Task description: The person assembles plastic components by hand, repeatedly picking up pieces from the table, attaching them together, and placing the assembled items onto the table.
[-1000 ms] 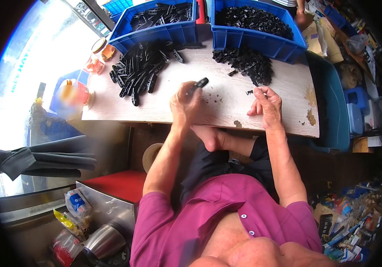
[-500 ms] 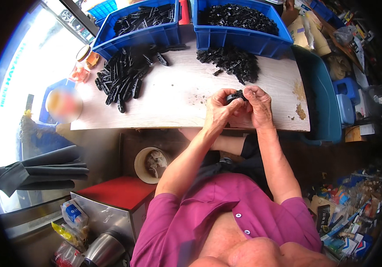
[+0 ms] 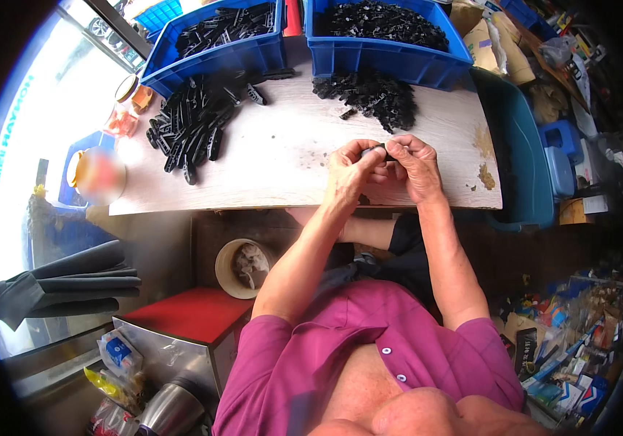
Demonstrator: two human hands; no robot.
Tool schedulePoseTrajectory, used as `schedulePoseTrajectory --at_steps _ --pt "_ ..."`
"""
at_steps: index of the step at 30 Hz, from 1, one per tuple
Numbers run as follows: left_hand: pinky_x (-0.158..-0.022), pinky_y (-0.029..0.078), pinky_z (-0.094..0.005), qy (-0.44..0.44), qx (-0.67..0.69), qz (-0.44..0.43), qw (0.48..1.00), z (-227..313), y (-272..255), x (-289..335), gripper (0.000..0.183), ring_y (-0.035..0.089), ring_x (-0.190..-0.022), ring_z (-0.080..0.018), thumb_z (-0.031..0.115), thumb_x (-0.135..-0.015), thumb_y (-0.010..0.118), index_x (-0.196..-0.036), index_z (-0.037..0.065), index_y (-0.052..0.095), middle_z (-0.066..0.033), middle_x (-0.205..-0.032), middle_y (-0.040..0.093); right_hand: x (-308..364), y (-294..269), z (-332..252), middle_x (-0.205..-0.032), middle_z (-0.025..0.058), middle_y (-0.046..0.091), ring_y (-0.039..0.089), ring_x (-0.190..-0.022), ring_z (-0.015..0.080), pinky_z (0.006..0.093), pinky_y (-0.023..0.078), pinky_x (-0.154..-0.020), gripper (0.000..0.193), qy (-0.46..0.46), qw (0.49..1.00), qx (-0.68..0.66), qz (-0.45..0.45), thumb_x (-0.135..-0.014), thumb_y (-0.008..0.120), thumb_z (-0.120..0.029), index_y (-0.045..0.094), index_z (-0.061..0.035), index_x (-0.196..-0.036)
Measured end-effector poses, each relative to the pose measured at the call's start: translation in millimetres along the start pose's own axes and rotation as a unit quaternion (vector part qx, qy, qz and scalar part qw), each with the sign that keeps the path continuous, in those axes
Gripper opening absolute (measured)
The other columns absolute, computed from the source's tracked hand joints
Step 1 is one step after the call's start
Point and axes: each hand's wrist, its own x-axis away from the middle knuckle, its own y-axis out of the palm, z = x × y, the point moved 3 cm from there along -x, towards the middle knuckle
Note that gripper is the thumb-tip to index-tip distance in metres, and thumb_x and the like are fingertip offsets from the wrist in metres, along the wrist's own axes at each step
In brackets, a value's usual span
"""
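My left hand (image 3: 351, 167) and my right hand (image 3: 417, 166) meet over the front edge of the table (image 3: 268, 171). Both are closed on a small black plastic part (image 3: 377, 150), mostly hidden by my thumbs and fingers. Beyond my hands lies a heap of small black plastic pieces (image 3: 377, 102). Farther left is a pile of long black plastic pieces (image 3: 192, 127), with some pale marks on their sides.
Two blue bins stand at the table's back: the left bin (image 3: 213, 62) holds long black pieces, the right bin (image 3: 391, 65) small ones. Jars (image 3: 97, 174) line the left edge. A teal tub (image 3: 526, 160) stands right of the table, a bucket (image 3: 242, 269) below its front.
My thumbs have come together over the black part, which shows less now. The whole view has shifted slightly; the piles look the same.
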Motion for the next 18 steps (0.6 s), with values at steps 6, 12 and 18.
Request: schedulePoseTrajectory --at_steps 6,12,18 --pt "-0.055 0.055 -0.0237 0.027 -0.011 0.025 0.999 -3 4 -1 0.016 0.063 -0.062 -0.0112 0.013 -0.089 0.067 -0.094 -0.002 0.065 -0.0066 -0.079 0.065 2 2 -5 -0.065 -0.0025 0.060 0.048 -0.050 0.0042 0.0187 0.037 -0.047 0.018 -0.007 0.999 0.026 0.023 -0.083 0.076 -0.022 0.067 -0.0073 -0.089" --pt "-0.059 0.054 -0.0252 0.046 0.018 0.054 0.997 -4 -3 2 0.011 0.061 -0.060 -0.0134 0.008 -0.090 0.063 -0.097 -0.001 0.065 -0.0076 -0.077 0.064 -6 0 3 -0.061 0.0014 0.053 0.048 -0.046 0.0077 0.0268 0.048 -0.042 0.032 0.081 0.987 0.139 -0.018 -0.086 0.070 -0.035 0.058 -0.0049 -0.083" --pt "-0.057 0.054 -0.0230 0.020 -0.014 0.013 1.000 -1 -1 4 0.012 0.061 -0.060 -0.0117 0.006 -0.090 0.060 -0.100 0.000 0.064 -0.0082 -0.079 0.065 7 10 -3 -0.073 -0.0017 0.057 0.048 -0.069 0.0057 0.0253 0.043 -0.056 0.033 -0.021 0.989 0.146 0.002 -0.086 0.065 -0.033 0.064 -0.0003 -0.084"
